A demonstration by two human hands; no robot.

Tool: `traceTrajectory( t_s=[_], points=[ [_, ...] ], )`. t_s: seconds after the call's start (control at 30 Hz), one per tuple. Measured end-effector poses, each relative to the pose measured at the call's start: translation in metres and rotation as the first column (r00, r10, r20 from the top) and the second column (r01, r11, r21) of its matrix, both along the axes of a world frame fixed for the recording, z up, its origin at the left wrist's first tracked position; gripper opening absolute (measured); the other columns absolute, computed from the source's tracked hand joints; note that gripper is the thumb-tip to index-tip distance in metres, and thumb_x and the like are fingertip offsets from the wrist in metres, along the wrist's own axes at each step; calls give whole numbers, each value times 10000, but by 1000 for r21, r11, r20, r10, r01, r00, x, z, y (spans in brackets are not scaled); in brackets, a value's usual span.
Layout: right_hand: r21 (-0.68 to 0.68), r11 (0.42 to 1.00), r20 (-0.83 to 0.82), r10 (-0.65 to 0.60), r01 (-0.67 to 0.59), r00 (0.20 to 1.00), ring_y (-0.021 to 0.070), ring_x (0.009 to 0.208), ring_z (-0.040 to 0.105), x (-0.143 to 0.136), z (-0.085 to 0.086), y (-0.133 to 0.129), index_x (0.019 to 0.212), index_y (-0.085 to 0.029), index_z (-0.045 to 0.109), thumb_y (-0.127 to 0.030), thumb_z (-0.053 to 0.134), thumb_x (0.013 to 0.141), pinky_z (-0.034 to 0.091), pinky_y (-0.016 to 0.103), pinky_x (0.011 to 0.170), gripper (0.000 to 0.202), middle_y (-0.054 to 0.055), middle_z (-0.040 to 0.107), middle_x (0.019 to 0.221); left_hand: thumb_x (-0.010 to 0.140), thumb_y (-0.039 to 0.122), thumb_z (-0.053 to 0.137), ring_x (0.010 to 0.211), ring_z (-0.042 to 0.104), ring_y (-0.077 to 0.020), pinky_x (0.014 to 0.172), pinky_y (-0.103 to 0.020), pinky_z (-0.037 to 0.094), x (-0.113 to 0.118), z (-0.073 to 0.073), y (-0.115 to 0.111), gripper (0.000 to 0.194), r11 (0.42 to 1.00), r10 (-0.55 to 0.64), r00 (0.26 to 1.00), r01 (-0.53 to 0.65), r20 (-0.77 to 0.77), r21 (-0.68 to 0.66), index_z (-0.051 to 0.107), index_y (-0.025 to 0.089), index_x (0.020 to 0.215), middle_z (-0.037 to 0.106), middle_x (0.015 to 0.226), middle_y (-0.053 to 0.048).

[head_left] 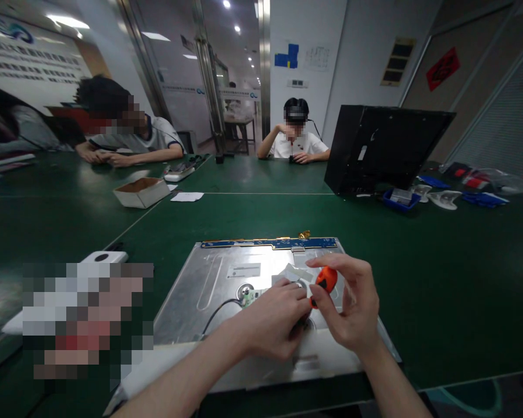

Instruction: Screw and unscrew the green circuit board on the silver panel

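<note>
A silver metal display panel [185,284] lies flat before me, a blue circuit strip [265,244] along its far edge. My right hand [353,296] pinches the rounded orange-and-black handle of a screwdriver [326,280] between thumb and fingers, above the panel's right half. Close against it, my left hand [272,316] rests low over the panel with its fingers curled; what they grip is hidden. Left of those fingers a small green circuit board [250,297] shows in part, with a dark cable [218,310] running from it. The screwdriver's tip is out of sight.
A black monitor-like housing [383,151] stands at the back right, beside a blue tray [401,199]. An open white box [142,193] and a paper slip [187,197] lie at the back left. Across the green table sit a person [298,139] and another person [135,136].
</note>
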State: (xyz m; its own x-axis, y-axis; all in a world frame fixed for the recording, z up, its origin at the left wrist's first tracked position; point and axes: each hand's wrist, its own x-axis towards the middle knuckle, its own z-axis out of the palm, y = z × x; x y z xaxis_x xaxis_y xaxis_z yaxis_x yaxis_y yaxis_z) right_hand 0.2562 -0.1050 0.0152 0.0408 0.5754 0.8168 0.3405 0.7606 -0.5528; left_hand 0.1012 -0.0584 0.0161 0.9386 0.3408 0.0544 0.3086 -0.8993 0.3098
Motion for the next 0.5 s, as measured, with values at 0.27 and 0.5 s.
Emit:
traceTrajectory(
  t_s=[0.27, 0.5],
  points=[
    [48, 996, 191, -80, 72, 978, 264, 1055, 596, 4, 8, 0, 1197, -243, 551, -103, 515, 861, 507, 454, 823, 366, 97, 618, 1149, 727, 151, 575, 781, 565, -229, 759, -380, 448, 0, -3, 0, 84, 1000, 2, 999, -3, 34, 12, 581, 164, 810, 622, 849, -74],
    [60, 995, 122, -87, 81, 989, 232, 895, 640, -1, 4, 1, 1146, -248, 483, -157, 649, 813, 517, 436, 782, 383, 47, 652, 964, 705, 122, 589, 772, 563, -214, 743, -355, 452, 0, 2, 0, 84, 1000, -2, 1000, 2, 26, 3, 545, 161, 765, 618, 852, -72]
  ],
)
